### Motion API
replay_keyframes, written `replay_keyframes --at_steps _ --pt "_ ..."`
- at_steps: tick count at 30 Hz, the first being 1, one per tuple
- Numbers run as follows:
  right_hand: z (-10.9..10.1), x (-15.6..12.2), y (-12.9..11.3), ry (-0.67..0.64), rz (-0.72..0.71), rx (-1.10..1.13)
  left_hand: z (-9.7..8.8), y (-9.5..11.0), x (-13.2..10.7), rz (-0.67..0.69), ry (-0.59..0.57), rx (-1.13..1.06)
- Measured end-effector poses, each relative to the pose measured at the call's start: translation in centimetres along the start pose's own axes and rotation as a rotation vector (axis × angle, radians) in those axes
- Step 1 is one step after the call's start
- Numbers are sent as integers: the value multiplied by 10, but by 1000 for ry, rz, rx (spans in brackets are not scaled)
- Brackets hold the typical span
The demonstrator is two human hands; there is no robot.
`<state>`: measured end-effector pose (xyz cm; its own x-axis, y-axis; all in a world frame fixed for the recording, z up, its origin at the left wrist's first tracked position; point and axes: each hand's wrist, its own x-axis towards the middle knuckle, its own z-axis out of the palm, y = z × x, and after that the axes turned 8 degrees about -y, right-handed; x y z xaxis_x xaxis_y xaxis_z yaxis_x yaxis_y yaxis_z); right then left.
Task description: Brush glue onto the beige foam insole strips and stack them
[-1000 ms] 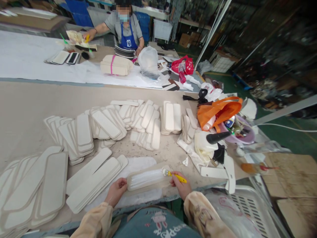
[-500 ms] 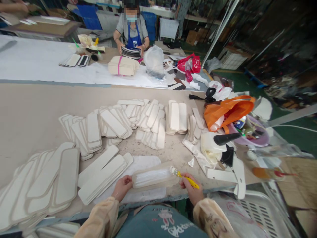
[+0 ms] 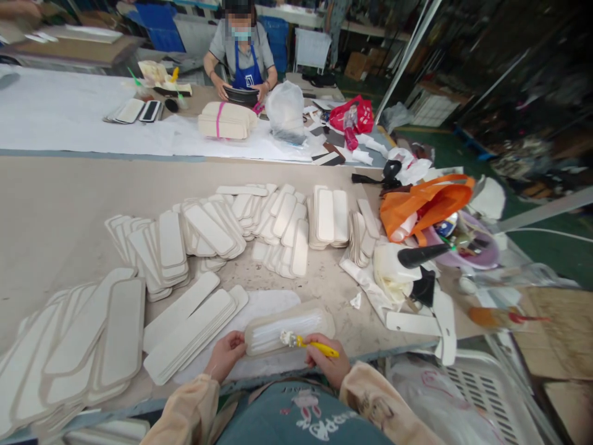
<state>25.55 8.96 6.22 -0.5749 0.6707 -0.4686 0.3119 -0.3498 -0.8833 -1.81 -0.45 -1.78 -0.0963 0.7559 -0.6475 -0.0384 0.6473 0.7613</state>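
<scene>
A long beige panel with rounded ends lies in front of me on a white sheet, with wet white streaks along its middle. My left hand pinches the panel's left end between thumb and fingers. In my right hand is a yellow-handled brush, its white-coated bristles over the middle of the panel near the lower edge. Close to my left hand lies a stack of white-faced panels. Another large fanned pile of panels spreads at the far left.
Several more panel stacks stand across the table's middle. On the right are a white container with a black nozzle, an orange bag and a purple basin. A co-worker handles dark pieces at the opposite table.
My right hand has moved the brush leftward, from the panel's right end to its middle. The left hand keeps its place at the left end.
</scene>
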Motion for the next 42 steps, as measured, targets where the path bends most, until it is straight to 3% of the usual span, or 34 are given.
replay_keyframes --at_steps 4,11,16,20,24,27,31,35,39,42 --pt "-15 -11 10 79 5 -7 1 0 0 -1 -5 -24" --pt "-37 -21 19 345 34 -50 1 -2 4 1 -3 -16" --pt "-49 -17 21 335 117 -73 1 0 3 11 -14 15" --pt "-53 -20 16 462 96 -83 1 1 4 35 -18 74" --pt "-52 -30 8 524 43 -77 2 1 1 81 43 201" --pt "-52 -36 5 547 -12 -118 0 7 -11 120 156 366" --pt "-54 -33 7 553 -22 -179 -20 18 -32 171 375 631" --pt "-46 -31 0 525 -38 -164 -57 21 -44 111 531 827" --pt "-34 -30 -9 496 -131 -194 -93 18 -42 17 559 924" --pt "-30 -29 -12 487 -175 -198 -108 16 -38 -6 544 963"
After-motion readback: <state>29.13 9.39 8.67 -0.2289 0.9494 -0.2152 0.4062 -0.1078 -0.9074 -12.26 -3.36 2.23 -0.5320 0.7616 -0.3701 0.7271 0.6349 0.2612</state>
